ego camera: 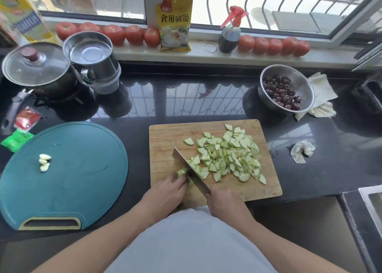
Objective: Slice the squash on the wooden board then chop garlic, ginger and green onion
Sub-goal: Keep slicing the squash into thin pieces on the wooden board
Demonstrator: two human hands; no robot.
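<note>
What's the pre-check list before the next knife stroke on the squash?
1. Right hand grips the knife handle: ok.
2. Left hand holds the squash stub on the wooden board: ok.
3. Left fingertips clear of the blade: cannot tell, they sit right beside it.
4. Enough stub left to hold safely: not ok, only a small end shows.
5. Cut slices lie to the blade's far side: ok.
6. Garlic cloves wait on the teal board: ok; ginger and green onion not in view.

Black counter (pixel 186 107) under wooden board (pixel 165 132), teal board (pixel 82 159), bowl (pixel 306 82), perhaps rags (pixel 301 151).
</note>
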